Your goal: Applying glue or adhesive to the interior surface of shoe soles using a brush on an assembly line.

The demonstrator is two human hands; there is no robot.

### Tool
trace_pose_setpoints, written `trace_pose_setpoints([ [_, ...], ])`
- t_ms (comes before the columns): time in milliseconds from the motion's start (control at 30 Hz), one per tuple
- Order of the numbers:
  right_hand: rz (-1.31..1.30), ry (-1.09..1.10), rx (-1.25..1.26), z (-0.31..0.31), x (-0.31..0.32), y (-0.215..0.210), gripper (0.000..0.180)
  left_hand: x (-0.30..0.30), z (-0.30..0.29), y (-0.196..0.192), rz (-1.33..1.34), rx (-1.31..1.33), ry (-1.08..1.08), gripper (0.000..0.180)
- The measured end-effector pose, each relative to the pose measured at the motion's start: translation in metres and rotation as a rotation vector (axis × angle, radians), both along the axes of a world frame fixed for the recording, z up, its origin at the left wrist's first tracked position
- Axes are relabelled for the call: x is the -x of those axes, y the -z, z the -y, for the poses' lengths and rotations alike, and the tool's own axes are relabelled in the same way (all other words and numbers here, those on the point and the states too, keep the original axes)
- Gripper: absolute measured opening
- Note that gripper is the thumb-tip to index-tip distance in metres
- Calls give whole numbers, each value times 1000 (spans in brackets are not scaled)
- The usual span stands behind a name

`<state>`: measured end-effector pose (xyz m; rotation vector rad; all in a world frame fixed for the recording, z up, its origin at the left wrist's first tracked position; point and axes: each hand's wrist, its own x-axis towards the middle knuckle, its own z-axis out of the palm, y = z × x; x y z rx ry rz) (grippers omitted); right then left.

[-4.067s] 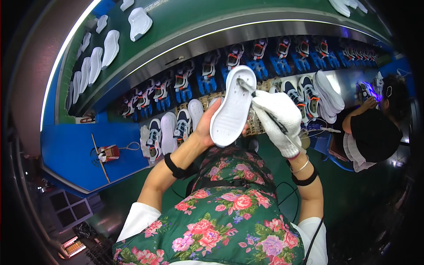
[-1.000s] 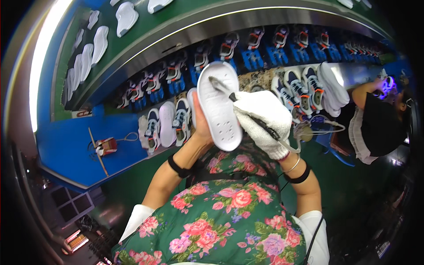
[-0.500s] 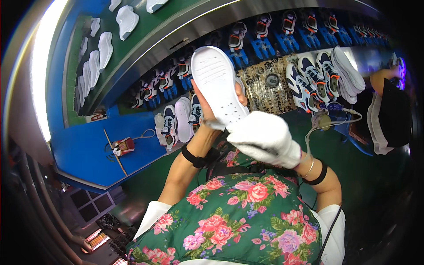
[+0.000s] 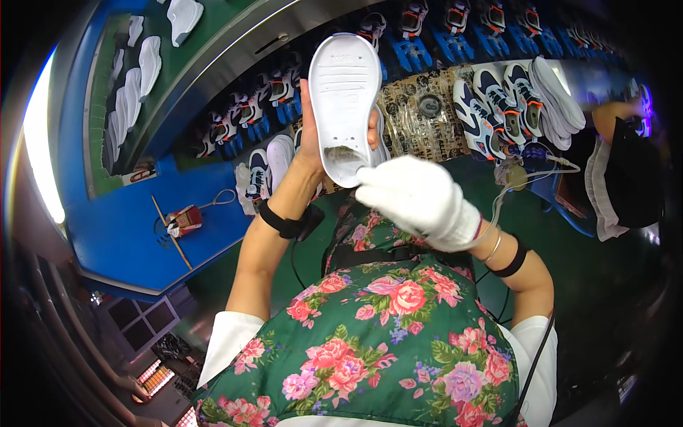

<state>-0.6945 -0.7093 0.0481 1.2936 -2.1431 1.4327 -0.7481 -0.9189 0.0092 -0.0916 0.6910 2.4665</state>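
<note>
Sole [image 4: 346, 92]: held up over the near edge of the worktop [image 4: 408, 132]
Left hand [image 4: 311, 139]: curled snugly round its sides
Right hand [image 4: 420, 203]: gloved, pinching a brush [image 4: 344, 152]
Tip: light strokes, right into the rim

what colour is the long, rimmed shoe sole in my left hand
The long shoe sole is white, seen best in the head view.

L hand [image 4: 311, 139] up fwd, bare, fingers curled in grip; R hand [image 4: 420, 203], gloved, sits lower, fingers bunched, R elbow [image 4: 533, 293] bent.
</note>
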Motion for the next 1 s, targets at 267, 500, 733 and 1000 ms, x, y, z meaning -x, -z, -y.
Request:
trace_pose_setpoints([
  [267,188,-42,81,-9,16,-6,23,18,5,13,69,80,224,104],
  [500,983,77,442,-10,16,-15,17,-19,11,41,104,90,-28,73],
  [733,500,187,225,-24,28,-8,16,-44,-19,26,116,268,-64,50],
  [1000,184,233,191,-25,14,-26,24,-44,-11,-19,260,-92,-91,76],
])
